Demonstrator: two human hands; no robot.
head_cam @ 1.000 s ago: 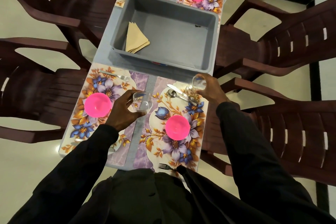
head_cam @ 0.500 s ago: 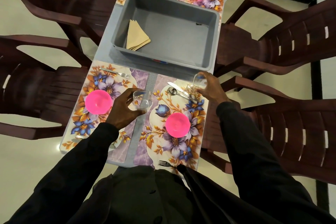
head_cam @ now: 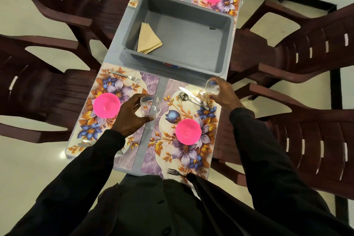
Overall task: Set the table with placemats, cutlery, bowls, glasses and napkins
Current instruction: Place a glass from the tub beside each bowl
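Grips unchanged, left hand [head_cam: 132,116] curled round left glass [head_cam: 150,106], right hand [head_cam: 225,95] pinching right glass [head_cam: 211,87] beside knife [head_cam: 193,97]

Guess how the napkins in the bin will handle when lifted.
Napkins look like thin folded sheets: probably floppy and light. Fanned edges suggest a loose stack that may split unless pinched whole. Flat on the bin floor, likely hard to get under.
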